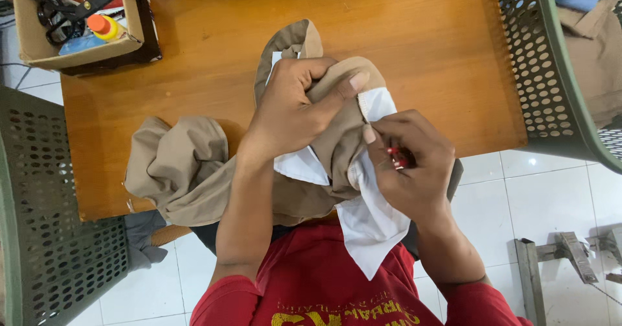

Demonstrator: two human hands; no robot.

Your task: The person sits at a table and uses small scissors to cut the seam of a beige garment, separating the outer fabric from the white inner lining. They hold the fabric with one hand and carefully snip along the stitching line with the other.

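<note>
A khaki garment (178, 170) with a white lining (369, 225) lies bunched on the wooden table (421, 54) and hangs over its near edge. My left hand (291, 105) grips a fold of the khaki cloth, thumb pressed on top near the white seam. My right hand (411, 161) pinches a small red-handled tool (396, 157) against the white edge of the cloth, just right of my left thumb. The tool's tip is hidden by my fingers.
A cardboard box (39, 47) with scissors and a small orange-capped bottle (102, 26) sits at the table's far left corner. Green perforated plastic baskets stand at the left (58, 235) and right (551, 80). White tiled floor lies below, with a metal frame (557, 261) at lower right.
</note>
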